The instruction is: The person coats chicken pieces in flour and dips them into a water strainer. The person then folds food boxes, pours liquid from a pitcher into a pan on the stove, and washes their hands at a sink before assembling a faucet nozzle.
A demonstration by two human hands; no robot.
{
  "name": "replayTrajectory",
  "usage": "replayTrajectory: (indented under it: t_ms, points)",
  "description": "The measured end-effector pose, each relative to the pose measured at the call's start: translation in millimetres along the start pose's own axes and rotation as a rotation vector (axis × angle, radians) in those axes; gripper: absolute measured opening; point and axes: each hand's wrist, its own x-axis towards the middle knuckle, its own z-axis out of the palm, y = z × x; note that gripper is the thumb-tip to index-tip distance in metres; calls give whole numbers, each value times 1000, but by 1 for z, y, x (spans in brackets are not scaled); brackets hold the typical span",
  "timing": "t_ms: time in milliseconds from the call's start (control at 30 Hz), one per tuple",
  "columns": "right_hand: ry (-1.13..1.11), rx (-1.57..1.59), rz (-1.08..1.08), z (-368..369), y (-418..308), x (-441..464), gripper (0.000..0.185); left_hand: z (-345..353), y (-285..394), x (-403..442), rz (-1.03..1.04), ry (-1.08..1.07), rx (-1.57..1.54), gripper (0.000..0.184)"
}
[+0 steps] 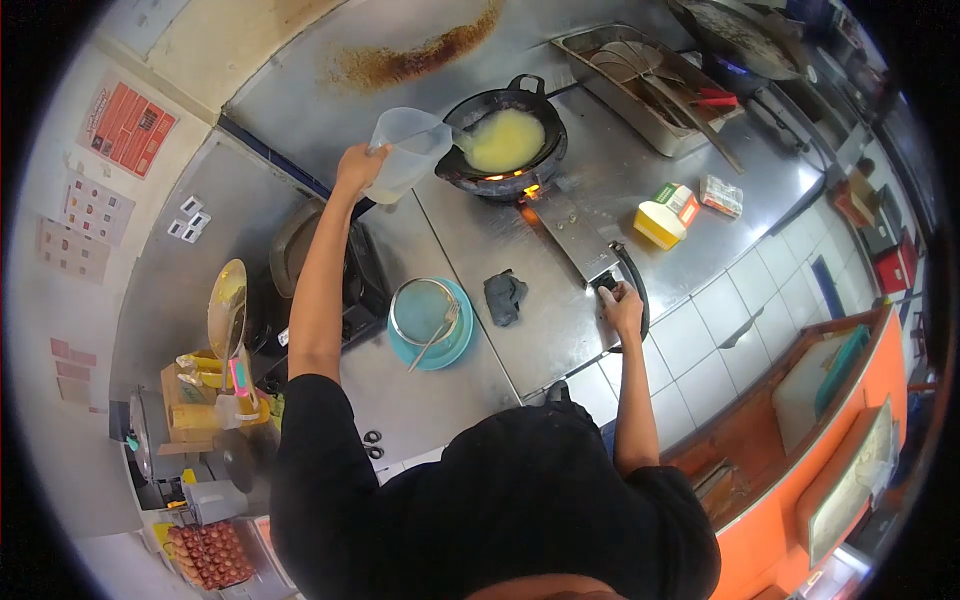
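My left hand (362,168) grips a translucent plastic pitcher (408,150), tilted with its mouth at the left rim of a black wok (553,130). Yellowish liquid (506,140) lies in the wok, and orange flames show beneath it. The wok sits on a burner whose metal control box (575,240) stretches toward me. At the near end of that box, the fingers of my right hand (624,308) are closed on the control knob (606,283).
A teal plate (463,343) bears a strainer and a fork. Beside it lies a dark cloth (505,298). Two cartons (667,215) stand right of the burner. A metal tray (660,127) with utensils is at the back right. Another stove (360,290) is at left.
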Motion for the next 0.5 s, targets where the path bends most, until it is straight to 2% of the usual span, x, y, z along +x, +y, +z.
replayTrajectory:
  t_ms: [167, 267, 400, 500]
  points:
    - [2, -11, 6, -1, -2, -3, 33, -11, -18, -20, -173, -80, -552, 39]
    - [5, -53, 25, -7, -10, -10, 32, 2, -49, -31, -255, 4, -839, 38]
    - [85, 31, 5, -11, 0, -28, 36, 30, -81, -57, -294, 67, -981, 38]
    - [-26, 48, 184, -52, -27, -63, 39, 59, -105, -71, -343, 109, -1030, 35]
